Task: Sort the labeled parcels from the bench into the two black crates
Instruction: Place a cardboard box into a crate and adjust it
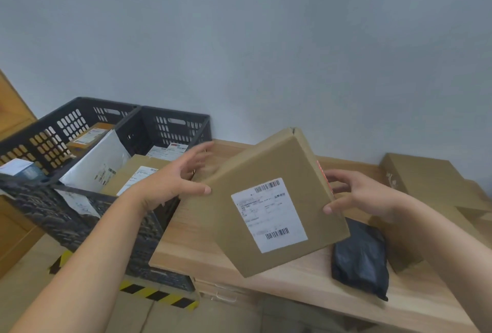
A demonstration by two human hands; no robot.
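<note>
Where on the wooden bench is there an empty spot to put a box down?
Bare wood shows on the bench along its near edge, left of the black bag, under the held box. The right end is crowded with stacked cardboard boxes.

Plain grey-blue wall (266, 39) behind, wooden door (13, 117) at far left, black-and-yellow hazard tape (157, 296) on pale floor (34, 300), and light wooden drawer front (226, 291) with metal handle below the tabletop edge.
</note>
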